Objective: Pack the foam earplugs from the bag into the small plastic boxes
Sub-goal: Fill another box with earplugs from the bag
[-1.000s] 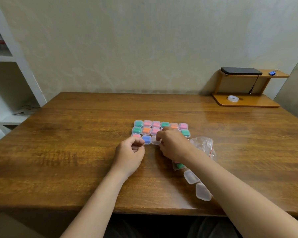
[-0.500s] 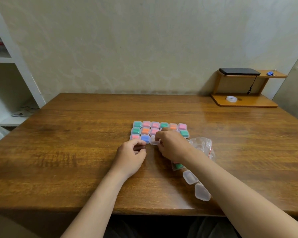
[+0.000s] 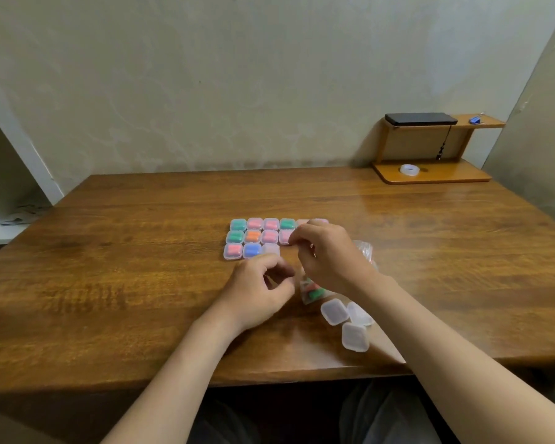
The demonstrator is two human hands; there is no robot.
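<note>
Both hands have lifted off the filled boxes (image 3: 253,237): left hand (image 3: 260,290) loosely curled, empty; right hand (image 3: 329,254) pinched, around what I cannot tell. Earplug bag (image 3: 311,291) next, likely.

A tape roll (image 3: 409,169) lies beneath a black phone (image 3: 420,118) on the shelf (image 3: 455,173).

Worktop (image 3: 109,283): brown wood, glossy grain.
Centre: small plastic boxes (image 3: 270,236), lids shut, in touching rows, with coloured earplugs (image 3: 252,236) inside.
Nearer the front: clear bag (image 3: 313,291) with earplugs in it; three empty boxes (image 3: 334,311) clustered near the front edge.
Far right corner: two-tier wooden stand (image 3: 430,177).
</note>
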